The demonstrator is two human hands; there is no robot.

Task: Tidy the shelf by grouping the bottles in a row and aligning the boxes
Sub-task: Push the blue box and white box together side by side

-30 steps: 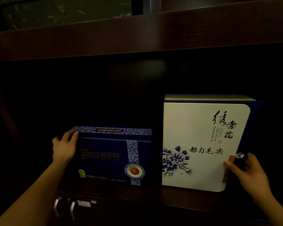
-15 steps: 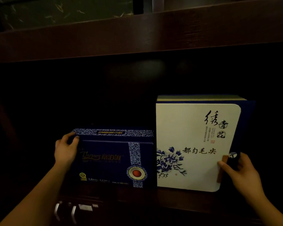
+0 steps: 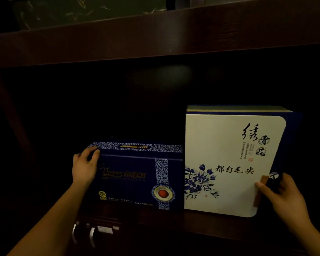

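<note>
Both forearms reach up into the dark shelf point(image 3: 201, 221). The left hand point(image 3: 83, 167) wraps its grip over the upper left corner of the dark blue box point(image 3: 137, 178), thumb on the front. The right hand point(image 3: 283, 195) clasps the lower right edge of the white floral box point(image 3: 229, 163). Both boxes stand upright, fronts facing out, sides touching; the blue one runs lengthwise left to right.

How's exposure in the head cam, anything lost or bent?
Head view: heavily underexposed; shelf interior reads near black. Only the white box face is well lit and its print legible; the blue box is dim. Faint glare patch on the back panel. Wide-angle bends the upper shelf board.
</note>
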